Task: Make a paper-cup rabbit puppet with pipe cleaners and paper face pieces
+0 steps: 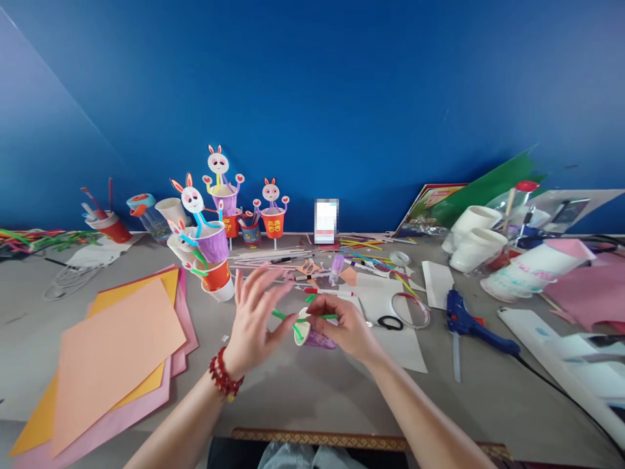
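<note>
A small paper cup (322,340), coloured purple outside and white inside, lies on its side in front of me. Green pipe cleaners (279,314) stick out of its mouth. My right hand (349,326) pinches one green strand between thumb and fingers, right above the cup. To the left, my left hand (256,316) has its fingers spread, and its thumb is close to the cup's rim; whether it touches a strand I cannot tell. Behind that hand stands a stack of decorated cups (213,244) with paper rabbit heads and pipe cleaner arms.
Coloured paper sheets (117,365) lie at left. A blue glue gun (476,329), black-handled scissors (390,322) and a tape roll (411,309) are at right. White cups (476,247) and a power strip (551,352) sit farther right. A phone (326,221) leans at the back.
</note>
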A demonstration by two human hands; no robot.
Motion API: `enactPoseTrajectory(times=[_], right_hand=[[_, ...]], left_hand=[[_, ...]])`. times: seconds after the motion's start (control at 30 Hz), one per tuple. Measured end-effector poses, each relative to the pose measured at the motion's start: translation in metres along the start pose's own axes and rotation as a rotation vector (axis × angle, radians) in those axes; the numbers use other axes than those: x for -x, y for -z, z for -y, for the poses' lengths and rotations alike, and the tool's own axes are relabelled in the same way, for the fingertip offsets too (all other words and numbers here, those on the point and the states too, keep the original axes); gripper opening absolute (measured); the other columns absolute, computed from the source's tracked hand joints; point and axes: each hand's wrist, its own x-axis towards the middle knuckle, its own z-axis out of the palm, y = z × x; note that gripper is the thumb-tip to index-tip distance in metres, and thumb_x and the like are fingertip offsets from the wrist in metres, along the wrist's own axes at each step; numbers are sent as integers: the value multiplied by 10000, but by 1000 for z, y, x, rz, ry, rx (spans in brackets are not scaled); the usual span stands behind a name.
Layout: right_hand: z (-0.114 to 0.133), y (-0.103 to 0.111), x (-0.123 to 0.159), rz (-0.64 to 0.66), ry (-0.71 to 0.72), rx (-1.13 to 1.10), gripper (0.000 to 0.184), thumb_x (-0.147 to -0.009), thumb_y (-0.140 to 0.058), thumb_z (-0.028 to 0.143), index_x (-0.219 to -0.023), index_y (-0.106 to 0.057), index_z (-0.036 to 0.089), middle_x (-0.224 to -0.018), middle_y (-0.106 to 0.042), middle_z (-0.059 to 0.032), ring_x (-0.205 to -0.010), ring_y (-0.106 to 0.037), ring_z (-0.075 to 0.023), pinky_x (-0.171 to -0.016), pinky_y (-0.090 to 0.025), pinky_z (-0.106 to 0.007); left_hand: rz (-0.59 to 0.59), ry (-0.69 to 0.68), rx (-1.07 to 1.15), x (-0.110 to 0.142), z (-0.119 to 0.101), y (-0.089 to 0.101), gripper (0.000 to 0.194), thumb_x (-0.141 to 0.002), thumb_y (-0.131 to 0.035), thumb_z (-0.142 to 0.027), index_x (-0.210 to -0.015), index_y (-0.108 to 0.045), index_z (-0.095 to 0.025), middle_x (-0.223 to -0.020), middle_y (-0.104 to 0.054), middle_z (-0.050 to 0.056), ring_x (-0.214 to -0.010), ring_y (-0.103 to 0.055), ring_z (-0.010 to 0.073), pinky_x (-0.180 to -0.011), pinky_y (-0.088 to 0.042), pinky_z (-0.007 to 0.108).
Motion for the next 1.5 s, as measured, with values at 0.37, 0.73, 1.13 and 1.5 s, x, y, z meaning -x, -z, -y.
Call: enactPoseTrajectory(times=[0.37,0.73,1.13,1.5], right_hand=[[-1,-4,3,-74,31,157,85,-847,-667,283,-873,-621,216,-808,-692,4,-752,-655,-162,-660,-484,-242],[-19,23,-3,171,72,822,961,-597,-876,367,-1437,-425,249,-1426,-524,-137,-1293,-465,-381,-1061,-349,-531],[-22,14,-5,193,191,788,646,-703,-808,338,-1278,-547,205,-1266,-642,-126,-1183,-576,-312,-1026,-408,-454],[-19,14,-5,107,309,622,673,-720,-802,348,-1310,-503,229,-1309,-619,-129,-1208,-574,-311,-1016,-434,-460]], left_hand=[[319,-136,-344,-6,-24,13,159,-910,-595,-244,-1057,-656,-253,-1152,-722,33,-1314,-485,303,-1170,122,636],[423,-34,-202,3,2,-12,174,-937,-481,-171,-1018,-621,-237,-909,-716,14,-921,-658,200,-1129,-262,560],[385,-112,-26,-5,-7,-7,210,-941,-527,-204,-1104,-646,-262,-989,-699,30,-960,-621,202,-1016,-415,445],[215,-153,-65,-6,-10,5,316,-928,-520,-112,-1169,-645,-273,-999,-677,39,-1014,-586,215,-950,-463,411]])
